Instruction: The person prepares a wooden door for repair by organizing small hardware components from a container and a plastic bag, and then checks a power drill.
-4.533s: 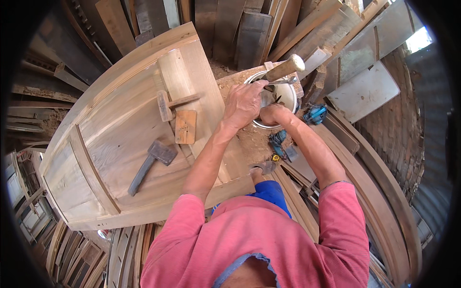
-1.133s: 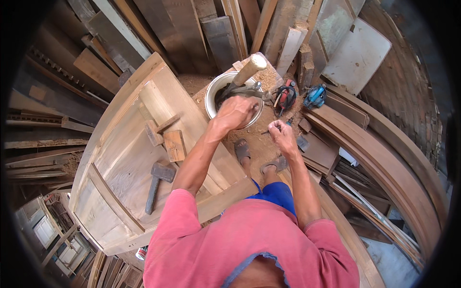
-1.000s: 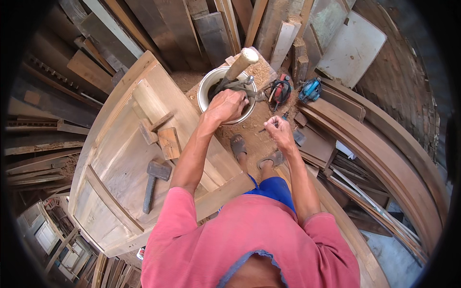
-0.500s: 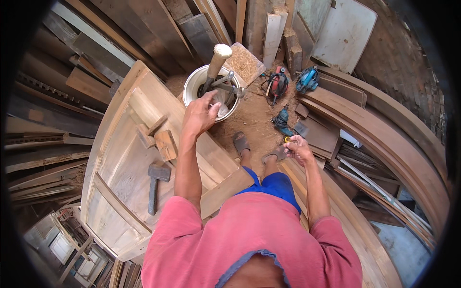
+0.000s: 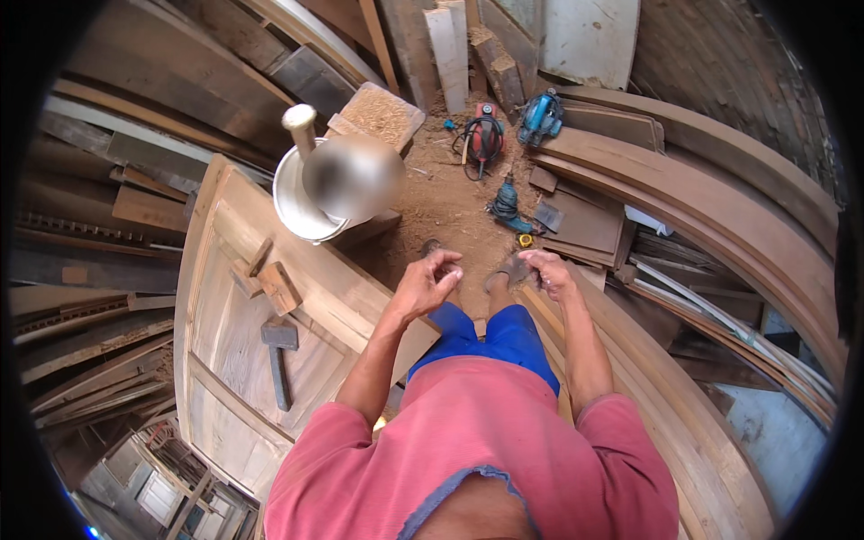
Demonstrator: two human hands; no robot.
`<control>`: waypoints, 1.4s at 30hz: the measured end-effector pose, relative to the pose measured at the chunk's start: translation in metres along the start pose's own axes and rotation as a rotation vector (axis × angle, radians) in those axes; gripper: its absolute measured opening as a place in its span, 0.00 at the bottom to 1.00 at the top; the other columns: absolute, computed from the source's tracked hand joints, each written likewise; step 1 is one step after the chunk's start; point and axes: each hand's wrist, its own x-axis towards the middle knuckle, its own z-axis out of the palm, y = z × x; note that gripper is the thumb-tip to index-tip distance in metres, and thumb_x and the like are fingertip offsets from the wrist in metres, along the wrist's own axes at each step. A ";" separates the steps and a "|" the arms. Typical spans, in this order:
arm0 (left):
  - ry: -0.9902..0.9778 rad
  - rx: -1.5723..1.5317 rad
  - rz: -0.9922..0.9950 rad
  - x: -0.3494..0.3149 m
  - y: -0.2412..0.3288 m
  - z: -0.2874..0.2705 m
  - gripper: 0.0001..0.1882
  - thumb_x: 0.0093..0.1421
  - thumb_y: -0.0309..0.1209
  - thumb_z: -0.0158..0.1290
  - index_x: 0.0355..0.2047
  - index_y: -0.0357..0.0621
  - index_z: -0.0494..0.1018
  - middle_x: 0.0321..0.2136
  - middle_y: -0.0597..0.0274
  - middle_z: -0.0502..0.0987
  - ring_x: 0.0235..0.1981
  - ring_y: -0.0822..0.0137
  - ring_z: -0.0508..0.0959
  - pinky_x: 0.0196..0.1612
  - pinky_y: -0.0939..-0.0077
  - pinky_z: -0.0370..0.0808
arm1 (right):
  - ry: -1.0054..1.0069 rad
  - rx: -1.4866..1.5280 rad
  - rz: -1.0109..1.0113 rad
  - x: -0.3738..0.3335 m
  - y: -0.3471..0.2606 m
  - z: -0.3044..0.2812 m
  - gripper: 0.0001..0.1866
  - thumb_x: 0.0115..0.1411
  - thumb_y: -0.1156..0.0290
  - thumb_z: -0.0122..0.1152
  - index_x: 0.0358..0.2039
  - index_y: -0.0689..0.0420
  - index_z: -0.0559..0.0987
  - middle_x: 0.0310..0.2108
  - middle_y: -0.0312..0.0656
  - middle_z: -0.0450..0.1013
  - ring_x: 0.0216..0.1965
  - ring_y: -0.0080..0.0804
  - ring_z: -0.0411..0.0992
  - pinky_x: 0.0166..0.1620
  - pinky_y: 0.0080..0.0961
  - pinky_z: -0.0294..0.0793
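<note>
My left hand is raised before my body, fingers bent and thumb apart, with nothing visible in it. Level with it, my right hand has loosely bent fingers; no held thing shows. Just beyond my right fingertips lies a small yellow tape measure. At the far left stands a white bucket, a thick pale-topped handle sticking up from it; a blurred patch hides most of its contents. On the wooden panel to my left rest a hammer with a block head and a wooden block beside a smaller piece.
A teal drill, a red corded power tool and a blue power tool lie ahead on sawdust-covered ground. Curved timbers stack up at right. Boards crowd the left. Long wooden beams run beside my right leg.
My left hand has come back from the bucket towards my body, nearer my right hand. The view has shifted, while the bucket, panel and power tools keep their places.
</note>
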 end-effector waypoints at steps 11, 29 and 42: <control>-0.215 0.802 -0.226 -0.066 -0.164 0.169 0.26 0.57 0.45 0.58 0.54 0.49 0.75 0.63 0.39 0.67 0.65 0.38 0.62 0.66 0.38 0.55 | 0.305 -0.858 -0.002 0.162 0.079 -0.076 0.24 0.58 0.54 0.67 0.47 0.60 0.83 0.41 0.55 0.81 0.47 0.47 0.80 0.51 0.39 0.76; 0.309 1.055 -0.486 -0.044 -0.236 0.179 0.16 0.44 0.43 0.62 0.32 0.51 0.82 0.57 0.48 0.71 0.52 0.43 0.66 0.55 0.43 0.62 | 0.468 -0.900 0.153 0.521 0.118 -0.080 0.43 0.48 0.40 0.75 0.48 0.70 0.81 0.52 0.64 0.76 0.56 0.56 0.76 0.57 0.41 0.75; 0.242 0.983 -0.365 -0.052 -0.224 0.180 0.16 0.43 0.44 0.63 0.33 0.55 0.83 0.59 0.55 0.70 0.54 0.43 0.65 0.57 0.46 0.60 | -0.134 -0.443 -0.007 0.303 0.096 -0.055 0.26 0.45 0.58 0.81 0.40 0.60 0.82 0.33 0.40 0.80 0.32 0.29 0.78 0.35 0.31 0.79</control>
